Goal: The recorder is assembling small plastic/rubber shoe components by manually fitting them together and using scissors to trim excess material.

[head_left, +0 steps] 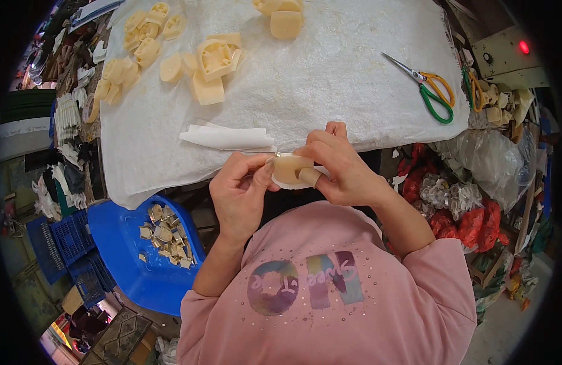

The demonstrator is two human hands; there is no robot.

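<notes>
Between left hand (237, 188) and right hand (345, 163), both pinching it, the beige piece (288, 171) likely wants steady support and even pressure.

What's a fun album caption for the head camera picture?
Left hand and right hand hold a cream piece; scissors lie on the white sheet.

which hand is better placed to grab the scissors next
Likely the right hand: the scissors lie on that side, handles toward the person, and the left hand is farther off. Both hands are on the cream piece, so the right must let go first.
</notes>
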